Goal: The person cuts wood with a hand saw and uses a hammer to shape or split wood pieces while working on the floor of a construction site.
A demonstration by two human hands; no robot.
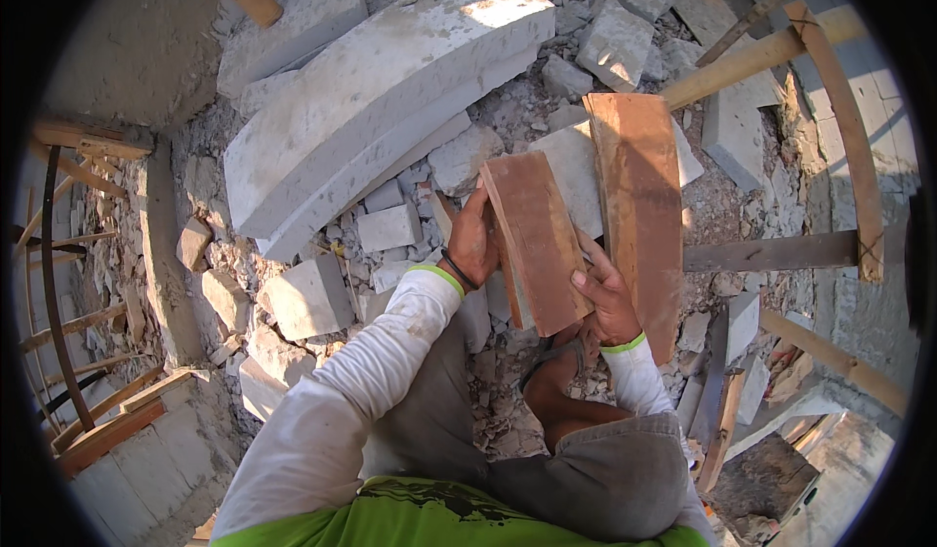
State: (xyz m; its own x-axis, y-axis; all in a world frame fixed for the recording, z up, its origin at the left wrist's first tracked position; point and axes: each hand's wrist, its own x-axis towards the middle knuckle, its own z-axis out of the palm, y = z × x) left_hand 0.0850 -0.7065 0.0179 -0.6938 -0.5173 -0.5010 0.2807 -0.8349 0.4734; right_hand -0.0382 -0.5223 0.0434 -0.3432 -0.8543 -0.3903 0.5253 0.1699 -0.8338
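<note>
Between my hands is a short stack of thin reddish-brown boards (535,240), tilted and raised over the rubble. My left hand (471,238) is closed round the stack's left edge, with part of its fingers hidden behind it. On the lower right edge, my right hand (609,298) grips the same boards, its thumb lying on the top face. A longer reddish-brown board stack (639,225) leans just right of them, close behind my right hand's fingers.
A long curved concrete piece (390,98) lies ahead to the left. Broken blocks (307,298) and rubble cover the ground around my feet. A wooden pole (761,56) and a beam (771,252) extend on the right. Wooden framing (73,293) stands at the far left.
</note>
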